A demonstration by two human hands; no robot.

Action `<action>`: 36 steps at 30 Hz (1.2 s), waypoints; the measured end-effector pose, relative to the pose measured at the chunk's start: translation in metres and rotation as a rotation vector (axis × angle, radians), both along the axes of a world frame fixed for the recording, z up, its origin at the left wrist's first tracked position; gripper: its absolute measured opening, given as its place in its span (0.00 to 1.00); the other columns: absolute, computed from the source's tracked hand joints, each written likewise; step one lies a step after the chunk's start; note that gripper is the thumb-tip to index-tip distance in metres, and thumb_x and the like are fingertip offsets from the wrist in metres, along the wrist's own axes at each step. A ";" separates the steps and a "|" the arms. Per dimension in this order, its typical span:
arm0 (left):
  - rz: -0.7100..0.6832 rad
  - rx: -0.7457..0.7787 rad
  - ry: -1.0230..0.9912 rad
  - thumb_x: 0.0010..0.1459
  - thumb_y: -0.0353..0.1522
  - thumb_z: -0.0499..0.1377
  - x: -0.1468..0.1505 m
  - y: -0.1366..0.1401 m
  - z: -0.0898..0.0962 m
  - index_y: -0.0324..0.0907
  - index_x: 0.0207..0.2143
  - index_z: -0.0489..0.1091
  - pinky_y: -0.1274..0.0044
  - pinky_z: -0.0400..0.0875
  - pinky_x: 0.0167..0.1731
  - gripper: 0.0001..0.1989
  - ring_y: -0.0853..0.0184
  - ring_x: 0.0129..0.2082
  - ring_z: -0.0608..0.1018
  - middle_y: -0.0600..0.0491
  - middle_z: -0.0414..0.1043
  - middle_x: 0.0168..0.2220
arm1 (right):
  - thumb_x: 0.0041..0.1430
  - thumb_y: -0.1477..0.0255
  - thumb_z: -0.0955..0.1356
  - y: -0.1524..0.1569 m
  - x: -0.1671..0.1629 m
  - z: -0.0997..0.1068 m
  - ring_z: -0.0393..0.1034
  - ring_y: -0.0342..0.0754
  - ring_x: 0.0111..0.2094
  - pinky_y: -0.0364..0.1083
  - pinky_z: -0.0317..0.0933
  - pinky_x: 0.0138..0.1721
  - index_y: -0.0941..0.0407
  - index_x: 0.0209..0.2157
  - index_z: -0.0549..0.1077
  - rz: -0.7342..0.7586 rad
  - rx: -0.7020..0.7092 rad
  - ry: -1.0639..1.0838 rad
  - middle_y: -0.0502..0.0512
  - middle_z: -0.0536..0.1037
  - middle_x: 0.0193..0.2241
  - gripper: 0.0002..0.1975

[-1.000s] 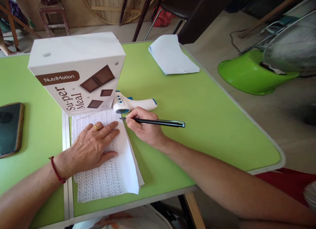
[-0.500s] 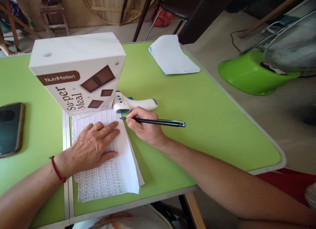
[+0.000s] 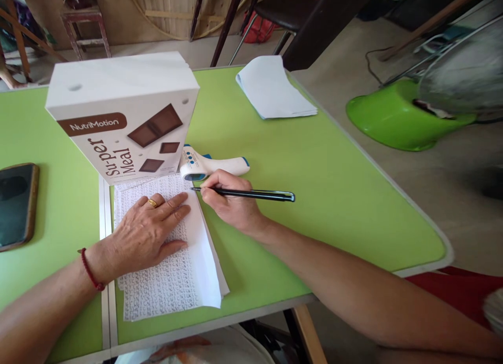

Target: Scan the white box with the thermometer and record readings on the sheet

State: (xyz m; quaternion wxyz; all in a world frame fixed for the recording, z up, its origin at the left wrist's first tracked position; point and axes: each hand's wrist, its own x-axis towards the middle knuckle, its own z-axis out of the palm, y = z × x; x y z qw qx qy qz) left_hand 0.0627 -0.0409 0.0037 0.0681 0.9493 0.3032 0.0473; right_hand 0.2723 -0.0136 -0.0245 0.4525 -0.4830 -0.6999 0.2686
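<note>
My left hand (image 3: 151, 230) lies flat with its fingers spread across a stack of paper sheets (image 3: 165, 288) covered in rows of small handwriting. A black pen (image 3: 259, 195) is pinched in my right hand (image 3: 233, 201), its tip at the upper right of the top sheet, by the blank strip. Just beyond that hand lies a white and blue infrared thermometer (image 3: 216, 166). Behind the papers stands a white NutriMotion box (image 3: 121, 107), partly over or against the top edge of the sheets; which one I cannot tell.
A dark phone (image 3: 18, 204) rests on the green table (image 3: 314, 207) at the left. Folded white paper (image 3: 275, 89) lies near the far edge. Beyond the table's right side are a green plastic stool (image 3: 389, 115) and a fan (image 3: 463, 65). Chair legs stand behind.
</note>
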 end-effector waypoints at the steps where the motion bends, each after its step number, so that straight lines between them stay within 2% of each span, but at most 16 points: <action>1: 0.000 0.003 -0.001 0.64 0.44 0.52 0.000 0.000 0.000 0.36 0.57 0.61 0.63 0.68 0.42 0.26 0.56 0.44 0.66 0.45 0.54 0.62 | 0.47 0.77 0.64 0.000 0.000 0.000 0.54 0.37 0.15 0.40 0.51 0.17 0.54 0.21 0.63 0.004 -0.001 0.002 0.43 0.65 0.15 0.06; 6: 0.001 0.000 -0.001 0.64 0.44 0.52 0.000 0.001 0.000 0.36 0.57 0.61 0.62 0.68 0.42 0.25 0.56 0.44 0.66 0.47 0.53 0.63 | 0.47 0.78 0.64 -0.001 0.000 -0.001 0.54 0.37 0.14 0.40 0.51 0.16 0.54 0.20 0.62 -0.010 -0.014 0.028 0.43 0.64 0.14 0.07; 9: -0.001 -0.004 -0.010 0.64 0.44 0.52 0.000 0.001 0.000 0.36 0.57 0.60 0.62 0.68 0.41 0.25 0.56 0.44 0.66 0.47 0.53 0.63 | 0.48 0.77 0.65 -0.004 0.002 0.004 0.57 0.38 0.15 0.40 0.54 0.17 0.54 0.22 0.64 -0.039 0.036 0.015 0.43 0.66 0.15 0.06; 12: -0.008 -0.002 -0.028 0.64 0.45 0.53 0.000 0.001 -0.001 0.36 0.56 0.60 0.61 0.69 0.41 0.26 0.55 0.43 0.66 0.46 0.54 0.62 | 0.48 0.79 0.66 -0.009 0.008 0.014 0.64 0.42 0.21 0.43 0.61 0.24 0.53 0.27 0.67 -0.055 0.200 -0.172 0.47 0.71 0.21 0.06; 14: -0.020 -0.010 -0.074 0.65 0.40 0.51 -0.001 0.002 -0.001 0.36 0.54 0.62 0.61 0.70 0.40 0.21 0.56 0.43 0.67 0.44 0.58 0.60 | 0.48 0.81 0.65 -0.012 0.014 0.021 0.67 0.45 0.26 0.45 0.62 0.28 0.54 0.28 0.69 -0.019 0.336 -0.352 0.50 0.73 0.23 0.08; 17: 0.018 0.002 -0.360 0.65 0.26 0.45 -0.004 0.007 0.002 0.37 0.44 0.64 0.68 0.71 0.37 0.10 0.62 0.39 0.70 0.45 0.68 0.46 | 0.50 0.82 0.65 -0.015 0.023 0.027 0.65 0.47 0.26 0.46 0.59 0.27 0.56 0.28 0.71 0.047 0.439 -0.595 0.52 0.73 0.22 0.08; 19: 0.129 0.163 -0.687 0.61 0.23 0.47 -0.008 0.013 0.007 0.40 0.38 0.62 0.72 0.69 0.31 0.08 0.66 0.35 0.70 0.50 0.65 0.36 | 0.51 0.82 0.65 -0.016 0.027 0.028 0.65 0.48 0.27 0.47 0.57 0.27 0.57 0.27 0.72 0.079 0.439 -0.744 0.54 0.73 0.23 0.07; 21: 0.287 0.416 -0.992 0.59 0.29 0.52 -0.013 0.021 0.011 0.42 0.34 0.59 0.71 0.64 0.28 0.02 0.66 0.32 0.67 0.52 0.59 0.33 | 0.51 0.82 0.65 -0.018 0.029 0.027 0.64 0.48 0.28 0.47 0.56 0.28 0.58 0.25 0.73 0.113 0.413 -0.866 0.56 0.73 0.23 0.07; 23: 0.451 0.541 -1.158 0.57 0.37 0.57 -0.019 0.030 0.013 0.43 0.34 0.58 0.68 0.63 0.30 0.10 0.64 0.35 0.66 0.51 0.56 0.35 | 0.52 0.83 0.65 -0.021 0.029 0.028 0.63 0.48 0.28 0.47 0.55 0.29 0.59 0.24 0.74 0.146 0.357 -0.956 0.56 0.73 0.23 0.09; 24: 0.482 0.610 -1.238 0.54 0.40 0.60 -0.022 0.035 0.014 0.43 0.34 0.58 0.67 0.63 0.31 0.15 0.63 0.36 0.66 0.51 0.55 0.35 | 0.52 0.84 0.65 -0.022 0.029 0.029 0.62 0.47 0.27 0.47 0.54 0.29 0.59 0.24 0.74 0.162 0.329 -0.987 0.55 0.72 0.23 0.09; 25: 0.551 0.528 -1.243 0.54 0.41 0.62 -0.025 0.039 0.013 0.43 0.36 0.59 0.66 0.63 0.36 0.17 0.63 0.39 0.66 0.51 0.57 0.37 | 0.52 0.85 0.64 -0.023 0.029 0.029 0.62 0.47 0.27 0.47 0.53 0.28 0.59 0.24 0.74 0.177 0.304 -1.011 0.55 0.72 0.23 0.10; 27: 0.592 0.340 -1.301 0.51 0.41 0.66 -0.030 0.047 0.011 0.43 0.42 0.59 0.65 0.64 0.42 0.23 0.61 0.44 0.67 0.50 0.60 0.43 | 0.53 0.85 0.64 -0.024 0.030 0.031 0.62 0.46 0.26 0.47 0.52 0.29 0.59 0.25 0.75 0.217 0.275 -1.024 0.54 0.72 0.23 0.11; 30: 0.482 -0.118 -1.287 0.50 0.44 0.67 -0.037 0.057 0.006 0.43 0.47 0.59 0.64 0.67 0.47 0.28 0.57 0.49 0.69 0.49 0.65 0.48 | 0.54 0.83 0.63 -0.018 0.031 0.030 0.65 0.47 0.29 0.47 0.57 0.32 0.58 0.31 0.76 0.196 0.276 -0.903 0.54 0.74 0.26 0.11; 32: 0.426 -0.338 -1.245 0.48 0.43 0.68 -0.042 0.061 0.003 0.43 0.48 0.60 0.63 0.69 0.46 0.29 0.55 0.47 0.72 0.48 0.68 0.48 | 0.55 0.80 0.63 -0.009 0.030 0.026 0.67 0.50 0.35 0.49 0.60 0.37 0.58 0.38 0.75 0.059 0.300 -0.788 0.56 0.75 0.31 0.12; 34: 0.439 -0.412 -1.217 0.47 0.40 0.70 -0.046 0.064 0.000 0.42 0.48 0.61 0.63 0.70 0.44 0.30 0.55 0.45 0.74 0.47 0.70 0.47 | 0.55 0.77 0.64 0.002 0.027 0.020 0.67 0.55 0.43 0.53 0.60 0.43 0.59 0.45 0.72 -0.090 0.317 -0.727 0.62 0.74 0.40 0.15; 36: 0.462 -0.390 -1.212 0.47 0.39 0.70 -0.049 0.064 -0.002 0.42 0.48 0.61 0.63 0.70 0.44 0.30 0.56 0.44 0.74 0.47 0.70 0.46 | 0.55 0.75 0.64 0.012 0.025 0.012 0.63 0.60 0.50 0.58 0.58 0.48 0.60 0.51 0.68 -0.120 0.294 -0.733 0.67 0.70 0.50 0.20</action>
